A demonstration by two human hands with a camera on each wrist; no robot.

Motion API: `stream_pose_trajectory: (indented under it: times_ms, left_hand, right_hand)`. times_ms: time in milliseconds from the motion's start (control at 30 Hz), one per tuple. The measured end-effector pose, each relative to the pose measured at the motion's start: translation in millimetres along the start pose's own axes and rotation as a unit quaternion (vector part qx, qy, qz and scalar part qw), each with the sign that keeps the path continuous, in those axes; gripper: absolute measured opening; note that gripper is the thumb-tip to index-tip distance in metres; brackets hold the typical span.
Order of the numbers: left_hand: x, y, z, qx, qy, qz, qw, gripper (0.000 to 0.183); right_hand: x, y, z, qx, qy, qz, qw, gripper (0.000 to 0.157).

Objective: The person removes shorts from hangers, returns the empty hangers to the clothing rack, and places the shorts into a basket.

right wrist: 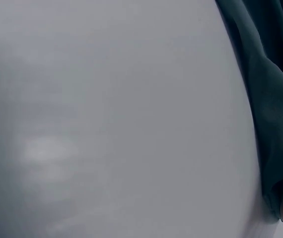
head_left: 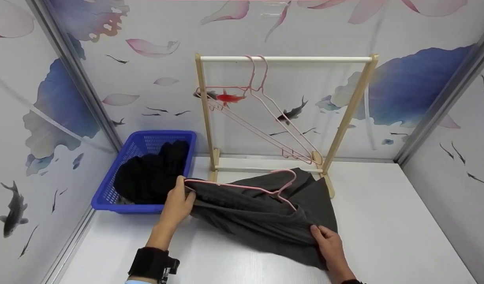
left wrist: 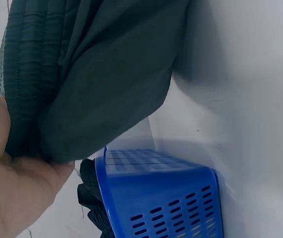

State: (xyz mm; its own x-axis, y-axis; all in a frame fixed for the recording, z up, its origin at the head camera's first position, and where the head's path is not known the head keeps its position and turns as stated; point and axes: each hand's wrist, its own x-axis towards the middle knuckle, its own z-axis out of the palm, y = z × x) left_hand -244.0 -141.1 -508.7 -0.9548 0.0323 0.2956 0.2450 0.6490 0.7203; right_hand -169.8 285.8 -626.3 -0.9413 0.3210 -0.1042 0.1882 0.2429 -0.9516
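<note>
Dark grey shorts (head_left: 257, 228) with a gathered elastic waistband (left wrist: 35, 64) are stretched between both hands over the white table. A pink hanger (head_left: 242, 186) lies in the waist opening; its hook sticks up and its right end is hidden inside the cloth. My left hand (head_left: 178, 202) pinches the waistband's left corner together with the hanger's left end. In the left wrist view, the thumb and fingers of the left hand (left wrist: 17, 183) close round the gathered band. My right hand (head_left: 329, 246) grips the waistband's right side, thumb on top; only its edge shows in the right wrist view.
A blue basket (head_left: 143, 210) of black clothes (head_left: 151, 173) stands left, close beside my left hand. Behind the shorts is a small rack with wooden posts (head_left: 348, 118) and a white bar (head_left: 316, 59), from which two pink hangers (head_left: 261, 90) hang. Patterned panels enclose the table (head_left: 403, 228).
</note>
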Motion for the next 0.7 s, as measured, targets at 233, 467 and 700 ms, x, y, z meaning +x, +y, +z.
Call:
stream_pose_trajectory:
  times_ms: [233, 467, 700]
  left_hand:
    - [1.4, -3.0, 2.6, -0.082, -0.016, -0.025, 0.9962, 0.030]
    - [2.6, -3.6, 8.7, -0.090, -0.023, -0.056, 0.9941, 0.049]
    - [3.9, -7.0, 8.5, -0.167, -0.046, -0.100, 0.9798, 0.042]
  right_hand:
    - [-1.4, -0.1, -1.6, 0.000, 0.002, -0.002, 1.000, 0.046]
    - [-2.2, 1.0, 1.2, 0.006, 0.004, 0.004, 1.000, 0.043]
    - [-1.6, 0.7, -0.8, 0.006, 0.000, 0.001, 1.000, 0.045]
